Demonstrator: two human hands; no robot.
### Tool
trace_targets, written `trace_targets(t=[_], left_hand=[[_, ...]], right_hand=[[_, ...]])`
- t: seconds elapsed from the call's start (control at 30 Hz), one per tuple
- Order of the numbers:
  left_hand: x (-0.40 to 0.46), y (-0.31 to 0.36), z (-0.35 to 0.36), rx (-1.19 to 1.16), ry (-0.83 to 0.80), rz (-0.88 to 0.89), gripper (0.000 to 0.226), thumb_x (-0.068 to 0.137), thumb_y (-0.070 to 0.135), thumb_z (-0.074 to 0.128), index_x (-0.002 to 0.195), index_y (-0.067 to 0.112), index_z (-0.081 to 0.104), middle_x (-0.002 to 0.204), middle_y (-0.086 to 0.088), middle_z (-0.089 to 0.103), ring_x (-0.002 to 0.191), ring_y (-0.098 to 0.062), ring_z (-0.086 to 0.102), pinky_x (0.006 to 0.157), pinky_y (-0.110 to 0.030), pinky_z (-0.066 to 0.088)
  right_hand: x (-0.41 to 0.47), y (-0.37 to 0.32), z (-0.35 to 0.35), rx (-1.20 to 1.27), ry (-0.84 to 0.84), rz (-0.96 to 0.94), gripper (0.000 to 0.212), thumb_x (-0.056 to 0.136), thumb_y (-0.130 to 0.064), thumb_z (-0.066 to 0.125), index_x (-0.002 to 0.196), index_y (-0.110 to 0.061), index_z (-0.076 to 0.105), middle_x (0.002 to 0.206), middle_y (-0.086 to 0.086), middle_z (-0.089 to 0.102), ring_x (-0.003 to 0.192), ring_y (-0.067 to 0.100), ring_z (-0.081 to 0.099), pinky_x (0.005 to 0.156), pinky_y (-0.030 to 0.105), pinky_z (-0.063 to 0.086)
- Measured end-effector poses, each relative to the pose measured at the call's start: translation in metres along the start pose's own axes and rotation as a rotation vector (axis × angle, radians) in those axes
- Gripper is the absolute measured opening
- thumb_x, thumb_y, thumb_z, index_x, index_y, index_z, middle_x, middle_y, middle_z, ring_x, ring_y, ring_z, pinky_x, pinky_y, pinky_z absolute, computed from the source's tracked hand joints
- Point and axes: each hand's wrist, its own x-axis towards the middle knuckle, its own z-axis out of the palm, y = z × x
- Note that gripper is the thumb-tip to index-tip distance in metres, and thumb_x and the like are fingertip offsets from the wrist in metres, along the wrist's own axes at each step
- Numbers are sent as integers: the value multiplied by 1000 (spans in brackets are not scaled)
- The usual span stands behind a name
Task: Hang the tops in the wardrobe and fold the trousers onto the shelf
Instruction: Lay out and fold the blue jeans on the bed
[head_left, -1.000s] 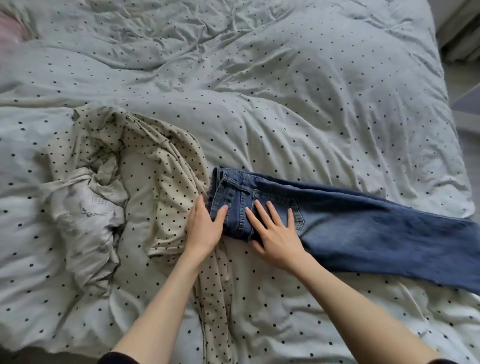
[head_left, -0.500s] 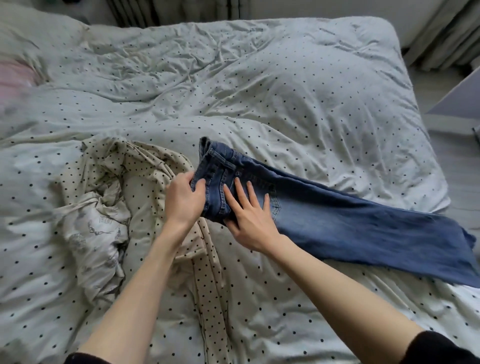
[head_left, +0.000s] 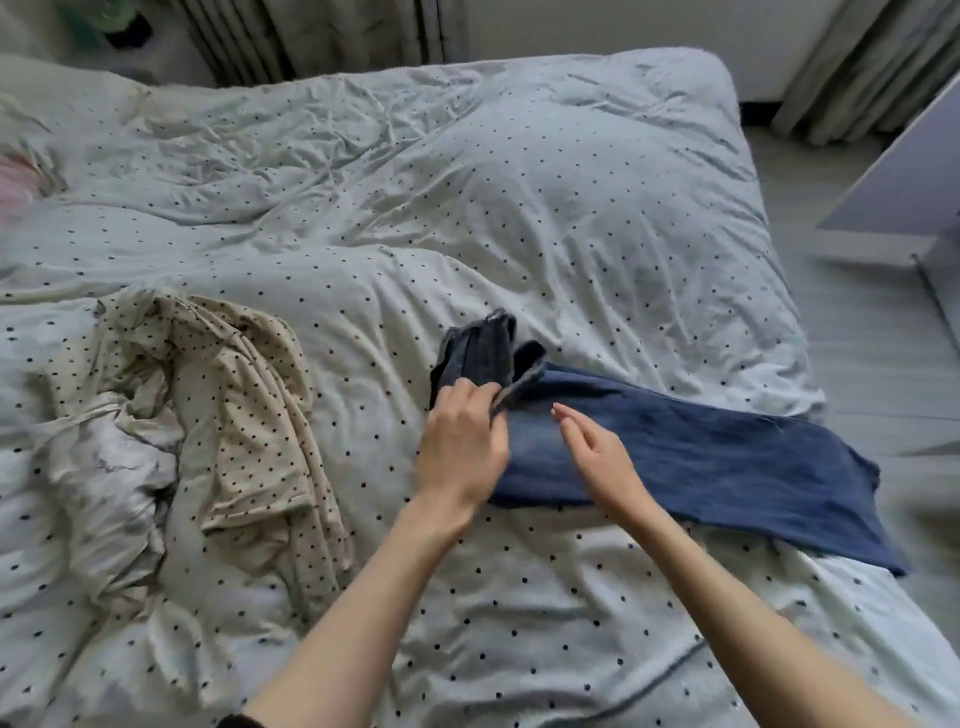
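Head view, looking down across bed (head_left: 519, 171) with dotted duvet. Jeans (head_left: 701, 457) at centre right of frame, long axis running from waistband near frame centre down and out toward lower right, hem close to bed's right edge. Waistband end lifted off duvet and doubled back, bunched dark and upright just above left hand.

Left hand (head_left: 462, 447): fingers curled, pinching waistband fabric at its upper edge, wrist low over duvet. Right hand (head_left: 592, 452): hovering above thigh section of jeans, fingers loosely extended, gripping nothing; contact with denim not evident.

Key relation: legs extend away to right of both hands, so fold likely travels along that long axis, waistband carried toward hem. Left hand already on free end; right hand nearer to mid-length, best placed to pin or set crease line. Judged as first fold of trousers in hand, not yet laid flat.

Risk, as judged: bunched waistband may land twisted unless spread before pressing; soft duvet gives little firm backing for crease.

Cream dotted top (head_left: 249, 405) heaped at left of frame, well apart from jeans, with pale printed garment (head_left: 114, 467) crumpled against its left side. Neither touched. Wardrobe and shelf not identifiable; white panel (head_left: 904, 171) at upper right edge, nature unclear.
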Motion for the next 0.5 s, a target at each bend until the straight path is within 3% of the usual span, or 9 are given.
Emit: trace_targets(t=[0.07, 0.13, 0.2, 0.27, 0.33, 0.4, 0.5], left_hand=[[-3, 15, 31, -13, -129, 60, 31, 90, 18, 55, 119, 6, 61, 104, -14, 56, 104, -29, 48, 94, -38, 37], [-5, 25, 64, 96, -310, 138, 34, 94, 31, 50, 118, 10, 61, 107, -8, 54, 108, -26, 47, 104, -37, 29], [-9, 22, 86, 185, -504, 163, 39, 98, 34, 42, 126, 11, 55, 126, -5, 50, 126, -22, 39, 114, -37, 11], [-15, 13, 96, 164, -570, 205, 41, 100, 26, 39, 138, 12, 44, 146, -2, 39, 142, -17, 21, 116, -34, 2], [-21, 0, 92, 47, -434, 233, 43, 94, 4, 46, 138, 6, 46, 147, -4, 39, 144, -17, 18, 119, -34, 12], [-22, -13, 81, 11, -223, 248, 52, 79, -17, 53, 128, -2, 54, 139, -12, 49, 138, -24, 29, 111, -43, 33], [-21, -33, 76, 132, -42, 302, 55, 76, -16, 51, 129, -4, 52, 140, -17, 47, 135, -32, 35, 110, -48, 30]], right_hand=[[0, 14, -30, 388, 51, 216, 34, 102, -34, 33, 124, -20, 55, 125, 7, 62, 103, 14, 62, 85, 28, 46], [2, 26, -53, 574, 108, 302, 39, 102, -40, 30, 125, -19, 52, 123, 5, 61, 96, 12, 63, 80, 27, 48], [3, 33, -60, 496, 168, 273, 40, 102, -35, 35, 136, -15, 46, 131, 2, 54, 100, 10, 60, 85, 27, 50], [0, 38, -57, 297, 182, 177, 41, 101, -26, 39, 141, -15, 41, 141, -1, 46, 119, 10, 51, 102, 31, 42], [-7, 40, -45, 66, 151, 34, 40, 100, -18, 42, 139, -14, 44, 145, -1, 42, 130, 8, 41, 108, 20, 29], [-15, 42, -28, -187, 92, -151, 38, 97, -13, 46, 135, -10, 50, 146, 5, 41, 136, 15, 37, 109, 18, 23], [-22, 45, -6, -505, 50, -417, 36, 93, -19, 49, 125, -7, 61, 137, 14, 52, 130, 28, 47, 110, 44, 32]])
